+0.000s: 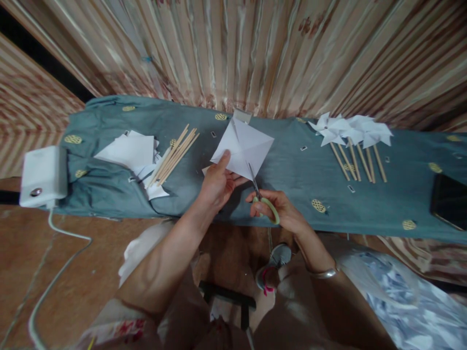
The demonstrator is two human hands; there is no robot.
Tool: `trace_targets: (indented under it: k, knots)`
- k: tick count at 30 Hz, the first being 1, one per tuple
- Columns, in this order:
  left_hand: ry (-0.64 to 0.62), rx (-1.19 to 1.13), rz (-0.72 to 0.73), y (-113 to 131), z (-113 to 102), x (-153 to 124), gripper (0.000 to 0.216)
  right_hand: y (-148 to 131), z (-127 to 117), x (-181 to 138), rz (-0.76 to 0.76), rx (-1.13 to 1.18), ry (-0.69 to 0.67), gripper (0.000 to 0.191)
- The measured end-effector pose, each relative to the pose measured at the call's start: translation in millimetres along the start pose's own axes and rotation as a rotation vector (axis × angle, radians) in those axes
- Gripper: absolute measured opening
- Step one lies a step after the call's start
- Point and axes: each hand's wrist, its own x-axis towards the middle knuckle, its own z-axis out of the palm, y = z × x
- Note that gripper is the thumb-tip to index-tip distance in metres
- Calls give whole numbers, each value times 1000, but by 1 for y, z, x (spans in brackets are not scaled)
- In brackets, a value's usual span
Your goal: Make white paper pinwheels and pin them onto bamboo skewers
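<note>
My left hand (219, 183) pinches a square sheet of white paper (251, 141) by its near left edge, thumb on top and fingers underneath. Crease lines run across the sheet, and a slit shows near its far corner. In my right hand (279, 206) is a pair of scissors (269, 208) with light green handles. Their blades are at the sheet's near edge and point toward its middle. Behind the sheet, a small light-coloured piece (242, 115) partly shows; what it is I cannot tell.
Several wooden sticks (178, 155) and white paper sheets (131, 150) lie on the left of the cloth-covered table (292, 180). Several paper pinwheels (350, 130) on sticks lie to the right. A dark phone-like object (449, 201) sits far right; a white box (44, 176) with a cable is far left.
</note>
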Motion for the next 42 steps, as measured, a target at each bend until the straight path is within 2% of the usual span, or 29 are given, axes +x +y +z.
trace_targets:
  k: [9, 14, 20, 25, 32, 38, 42]
  knots:
    - [21, 19, 0, 2, 0, -1, 32, 0, 2, 1, 49, 79, 26, 49]
    - [23, 26, 11, 1, 0, -1, 24, 1, 2, 1, 93, 86, 40, 43]
    - [21, 18, 3, 2, 1, -1, 30, 2, 2, 3, 108, 99, 42, 42]
    - [30, 13, 15, 2, 1, -2, 25, 0, 4, 3, 122, 82, 70, 44]
    - [11, -4, -13, -2, 2, -3, 23, 0, 5, 2, 83, 82, 85, 50]
    - [21, -6, -26, -2, 2, -3, 28, 2, 4, 3, 72, 70, 81, 47]
    - [20, -8, -15, -1, 2, -3, 21, 3, 3, 4, 63, 66, 73, 45]
